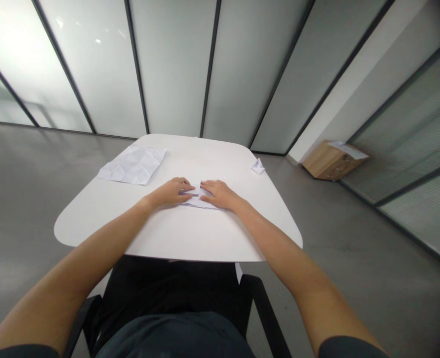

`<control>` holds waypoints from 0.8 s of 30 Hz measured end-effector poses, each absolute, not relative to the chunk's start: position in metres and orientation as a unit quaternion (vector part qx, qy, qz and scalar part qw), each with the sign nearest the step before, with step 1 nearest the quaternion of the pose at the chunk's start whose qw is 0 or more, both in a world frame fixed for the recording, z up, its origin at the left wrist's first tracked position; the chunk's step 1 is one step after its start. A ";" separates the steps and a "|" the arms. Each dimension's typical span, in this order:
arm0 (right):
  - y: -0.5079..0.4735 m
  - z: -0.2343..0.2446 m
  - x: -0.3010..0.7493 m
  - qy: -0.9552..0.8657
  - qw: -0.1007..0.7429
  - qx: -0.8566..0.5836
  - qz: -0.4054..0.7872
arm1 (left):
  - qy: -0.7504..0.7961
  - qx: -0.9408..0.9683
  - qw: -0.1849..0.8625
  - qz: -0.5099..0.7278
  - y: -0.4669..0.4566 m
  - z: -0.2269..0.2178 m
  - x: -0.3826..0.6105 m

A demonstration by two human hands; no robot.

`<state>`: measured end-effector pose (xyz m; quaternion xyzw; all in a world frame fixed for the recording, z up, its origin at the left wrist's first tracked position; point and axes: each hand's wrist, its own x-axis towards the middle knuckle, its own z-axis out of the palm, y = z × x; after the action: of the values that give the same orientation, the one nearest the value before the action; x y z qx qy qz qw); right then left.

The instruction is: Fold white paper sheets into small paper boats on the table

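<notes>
A folded white paper (201, 199) lies flat near the middle of the white table (175, 233). My left hand (171, 193) presses on its left side, and my right hand (218, 195) rests on its right side, with the fingertips of both hands close together. Part of the fold is hidden under my fingers. Beyond my left hand lies a creased, unfolded white paper sheet (132, 165). A small folded paper piece (258, 167) sits at the table's far right edge, away from both hands.
The rounded table edge runs close in front of my body, with the black arms of a chair (265, 313) below it. Frosted glass partitions (173, 64) stand beyond the grey floor. A wooden box (330, 161) with paper on top sits on the floor at the right.
</notes>
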<state>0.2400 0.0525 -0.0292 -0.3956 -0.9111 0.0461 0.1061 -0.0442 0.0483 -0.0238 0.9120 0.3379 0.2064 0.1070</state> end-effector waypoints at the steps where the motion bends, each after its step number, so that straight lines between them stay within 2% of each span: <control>1: 0.053 -0.029 0.241 -0.911 0.110 -0.394 0.052 | 0.337 0.912 0.106 0.207 0.048 -0.024 -0.043; 9: 0.049 -0.027 0.239 -0.905 0.143 -0.395 0.062 | 0.355 0.901 0.127 0.215 0.046 -0.021 -0.036; 16: 0.041 -0.024 0.234 -0.911 0.063 -0.402 0.066 | 0.331 0.917 0.079 0.206 0.043 -0.020 -0.035; 24: 0.040 -0.022 0.231 -0.901 0.050 -0.424 0.073 | 0.332 0.919 0.105 0.184 0.046 -0.029 -0.033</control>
<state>0.2313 0.0398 -0.0224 -0.4237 -0.9015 0.0730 0.0499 -0.0332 0.0462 -0.0294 0.9192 0.3318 0.1841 0.1052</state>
